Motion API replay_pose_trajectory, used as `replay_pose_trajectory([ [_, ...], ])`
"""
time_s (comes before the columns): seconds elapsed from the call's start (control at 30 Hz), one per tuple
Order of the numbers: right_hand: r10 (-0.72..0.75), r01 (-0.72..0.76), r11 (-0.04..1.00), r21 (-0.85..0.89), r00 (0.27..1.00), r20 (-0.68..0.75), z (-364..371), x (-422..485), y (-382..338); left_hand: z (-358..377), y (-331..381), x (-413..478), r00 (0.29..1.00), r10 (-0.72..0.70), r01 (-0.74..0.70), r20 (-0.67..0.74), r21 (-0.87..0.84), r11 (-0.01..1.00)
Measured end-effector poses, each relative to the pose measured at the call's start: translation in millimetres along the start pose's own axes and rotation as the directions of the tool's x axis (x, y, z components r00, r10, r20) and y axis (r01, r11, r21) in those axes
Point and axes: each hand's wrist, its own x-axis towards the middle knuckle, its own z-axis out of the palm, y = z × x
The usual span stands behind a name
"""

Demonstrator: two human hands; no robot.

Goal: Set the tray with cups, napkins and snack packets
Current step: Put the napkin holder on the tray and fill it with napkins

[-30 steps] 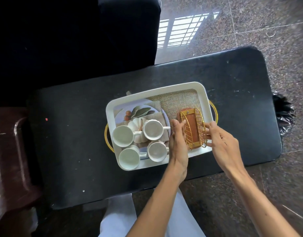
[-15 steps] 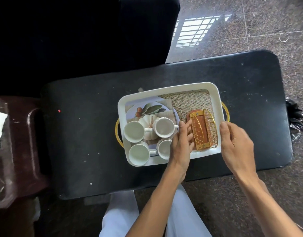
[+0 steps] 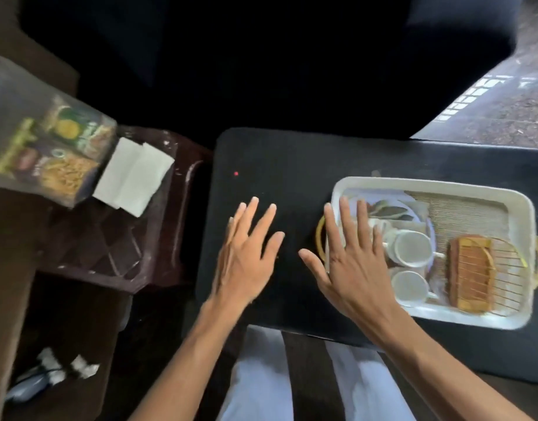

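A white tray (image 3: 431,185) with gold handles sits on the black table (image 3: 276,165) at the right. It holds white cups (image 3: 410,249), a leaf-print plate (image 3: 389,209), a burlap mat and a gold wire basket (image 3: 486,276) with a brown packet inside. My left hand (image 3: 246,253) hovers with fingers spread over the bare table left of the tray. My right hand (image 3: 352,256) is spread flat over the tray's left end, hiding part of the cups. Both hold nothing. White napkins (image 3: 134,174) and snack packets (image 3: 55,153) lie on a dark stool at the left.
The dark brown plastic stool (image 3: 134,238) stands against the table's left edge. A brown surface (image 3: 6,268) runs along the far left. My white-trousered legs (image 3: 261,381) are below the table's near edge. Tiled floor (image 3: 519,95) shows at the top right.
The view has swung left, bringing the stool with napkins and packets into sight. Both hands have left the wire basket and moved left, fingers spread; the basket stays in the tray.
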Motion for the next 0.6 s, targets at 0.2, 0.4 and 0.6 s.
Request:
replay_pose_trajectory([
  [0.2,-0.153,0.153,0.988,-0.01,0.988,0.023,27.8,48.9,-102.7,-65.6,-97.6,13.5,0.985,-0.118,0.126,-0.126,0.055,0.99],
  [0.4,-0.243,0.246,0.969,-0.03,0.967,0.077,44.2,93.9,-197.8,-114.6,-174.8,40.4,0.931,-0.262,0.268,-0.253,-0.01,0.963],
  [0.6,-0.246,0.253,0.967,-0.03,0.958,0.147,59.4,126.7,-264.3,-143.1,-228.6,71.1,0.825,-0.451,0.397,-0.341,-0.219,0.891],
])
